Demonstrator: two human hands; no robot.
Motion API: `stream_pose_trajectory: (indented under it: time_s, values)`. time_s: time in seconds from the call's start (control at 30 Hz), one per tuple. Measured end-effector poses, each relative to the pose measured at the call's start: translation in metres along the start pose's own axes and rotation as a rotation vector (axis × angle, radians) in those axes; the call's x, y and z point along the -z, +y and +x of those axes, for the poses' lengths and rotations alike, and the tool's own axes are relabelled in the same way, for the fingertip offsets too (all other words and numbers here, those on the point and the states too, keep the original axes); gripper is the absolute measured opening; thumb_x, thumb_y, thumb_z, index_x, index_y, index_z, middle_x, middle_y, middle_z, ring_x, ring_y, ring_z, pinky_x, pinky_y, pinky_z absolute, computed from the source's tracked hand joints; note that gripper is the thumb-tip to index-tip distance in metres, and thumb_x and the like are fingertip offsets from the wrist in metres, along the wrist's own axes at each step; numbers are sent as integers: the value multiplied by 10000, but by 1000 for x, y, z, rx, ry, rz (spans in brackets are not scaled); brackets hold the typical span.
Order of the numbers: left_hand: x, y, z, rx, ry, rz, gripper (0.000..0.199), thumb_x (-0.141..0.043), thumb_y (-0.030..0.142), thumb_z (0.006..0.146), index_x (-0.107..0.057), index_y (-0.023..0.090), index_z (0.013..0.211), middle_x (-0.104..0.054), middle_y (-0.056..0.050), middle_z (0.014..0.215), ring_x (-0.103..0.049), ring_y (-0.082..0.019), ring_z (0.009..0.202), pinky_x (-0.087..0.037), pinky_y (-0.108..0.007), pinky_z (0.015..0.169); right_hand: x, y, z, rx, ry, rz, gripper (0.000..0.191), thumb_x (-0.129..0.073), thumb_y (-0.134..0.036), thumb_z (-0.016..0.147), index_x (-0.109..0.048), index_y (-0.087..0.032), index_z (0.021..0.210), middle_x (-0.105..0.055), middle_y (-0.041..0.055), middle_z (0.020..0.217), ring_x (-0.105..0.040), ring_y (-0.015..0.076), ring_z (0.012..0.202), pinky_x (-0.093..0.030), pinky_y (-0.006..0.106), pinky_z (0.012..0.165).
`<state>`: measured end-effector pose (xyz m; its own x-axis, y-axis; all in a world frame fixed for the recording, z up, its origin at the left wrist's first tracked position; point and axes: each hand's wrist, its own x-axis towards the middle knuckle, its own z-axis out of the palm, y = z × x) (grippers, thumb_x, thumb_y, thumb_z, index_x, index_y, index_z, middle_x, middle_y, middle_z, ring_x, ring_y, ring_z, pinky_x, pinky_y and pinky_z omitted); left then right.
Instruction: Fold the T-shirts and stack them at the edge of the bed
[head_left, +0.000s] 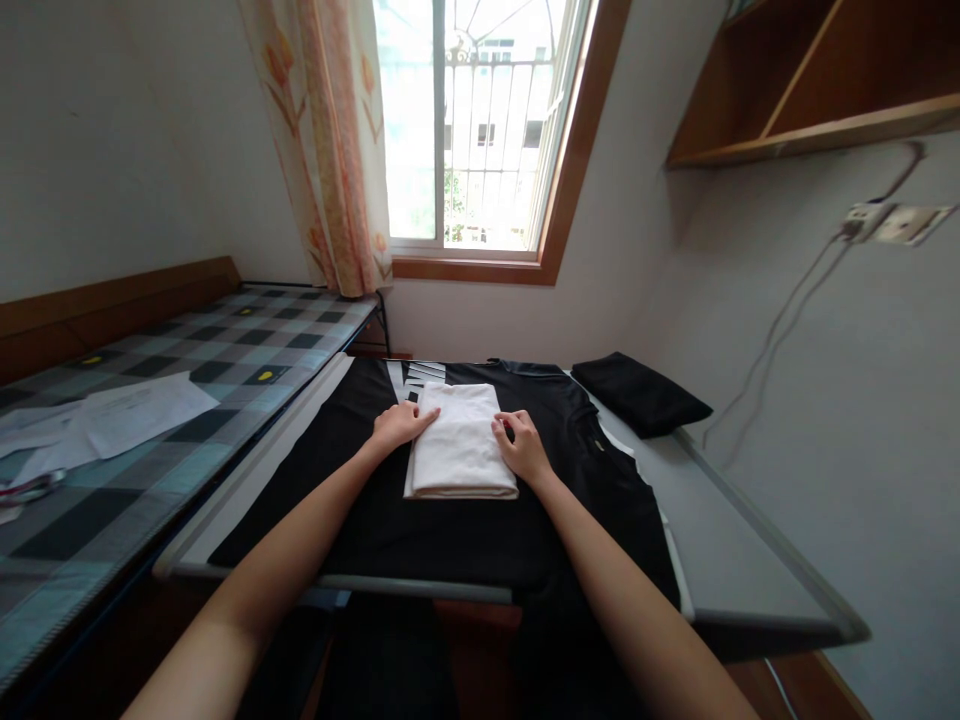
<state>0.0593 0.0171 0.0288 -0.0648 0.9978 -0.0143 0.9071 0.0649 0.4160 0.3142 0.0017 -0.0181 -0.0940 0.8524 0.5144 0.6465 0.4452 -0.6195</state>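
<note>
A white garment (459, 440), folded into a neat rectangle, lies on top of a spread-out black T-shirt (360, 525). At its left edge is my left hand (399, 425), the thumb over the top of the fabric and the fingers along the side. My right hand (523, 447) has its fingers curled and pinching at the right edge. The black shirt bears a white print near its far left side and covers much of the grey-white table (750, 545). Something white shows from under the shirt's right side.
A folded black cloth (641, 392) lies at the table's far right corner. On the left stands a bed with a checked mattress (300, 330) and loose papers (120, 415). Ahead are a curtain (337, 150) and a window; a wooden shelf (825, 130) hangs upper right.
</note>
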Motion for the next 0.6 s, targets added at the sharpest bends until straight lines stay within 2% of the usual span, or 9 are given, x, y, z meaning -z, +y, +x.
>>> stream_pose_trajectory:
  time_s: [0.17, 0.27, 0.43, 0.53, 0.6]
  values:
    - [-5, 0, 0, -25, 65, -26, 519, -482, 705, 767, -575, 209, 642, -686, -95, 775, -659, -295, 843, -441, -300, 658, 0, -1, -2, 29, -25, -3, 332, -514, -417, 876, -668, -194, 1067, -535, 83, 980, -585, 224, 915, -480, 386, 882]
    - [-7, -3, 5, -65, 91, -119, 480, -530, 644, 766, -534, 203, 576, -638, -61, 660, -639, -243, 726, -393, -265, 578, 0, -1, -2, 27, -45, -32, 336, -524, -408, 868, -661, -195, 1089, -524, 82, 1002, -584, 223, 924, -479, 384, 888]
    - [-8, -9, 14, -87, -42, -370, 499, -556, 583, 772, -456, 202, 465, -508, -13, 460, -528, -162, 513, -322, -242, 476, 0, -2, -2, 23, -56, -56, 315, -521, -390, 872, -654, -221, 1103, -513, 71, 1011, -587, 214, 916, -476, 394, 897]
    - [-6, -11, 13, -55, -77, -290, 490, -554, 582, 788, -495, 198, 490, -550, -30, 494, -565, -182, 546, -352, -251, 501, 1, -4, -3, 31, -58, -73, 318, -526, -390, 869, -653, -224, 1109, -509, 74, 1013, -581, 221, 927, -473, 405, 906]
    - [-5, -9, 9, -23, -14, -174, 439, -575, 589, 782, -577, 192, 595, -621, -53, 605, -621, -222, 650, -401, -265, 556, 1, -5, -3, 42, -62, -82, 329, -528, -392, 867, -654, -214, 1113, -507, 82, 1017, -573, 232, 948, -468, 411, 920]
